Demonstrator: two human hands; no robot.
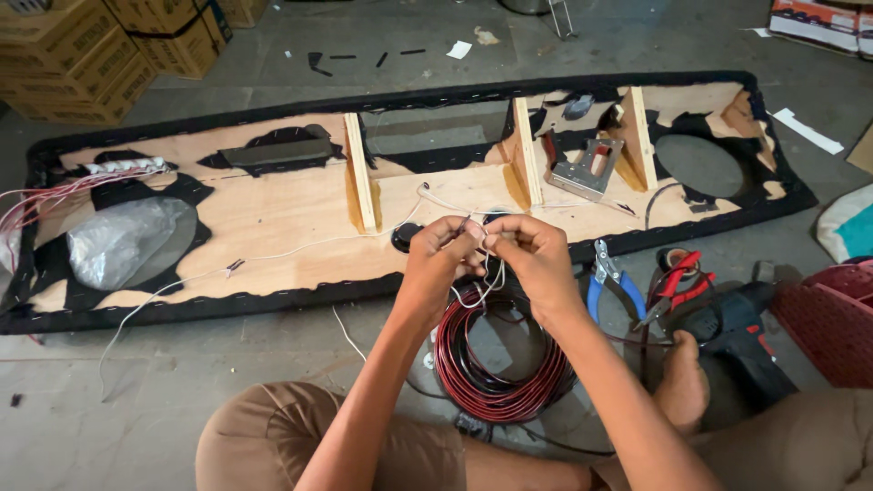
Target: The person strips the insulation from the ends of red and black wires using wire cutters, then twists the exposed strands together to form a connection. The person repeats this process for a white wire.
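My left hand (438,259) and my right hand (532,255) meet in front of me, fingertips pinched together on the ends of thin white wires (485,273). The wires loop down between the hands. One white wire (273,255) runs left across a long plywood panel (273,214) edged in black fabric, lying on the concrete floor. Just below my hands lies a coil of red and black cable (482,373).
Blue-handled pliers (607,284), red-handled cutters (677,282) and a dark cordless drill (737,332) lie at right, near my bare foot (682,386). A metal staple gun (589,168) rests on the panel. Cardboard boxes (100,50) stand at the back left. A red crate (832,318) sits at right.
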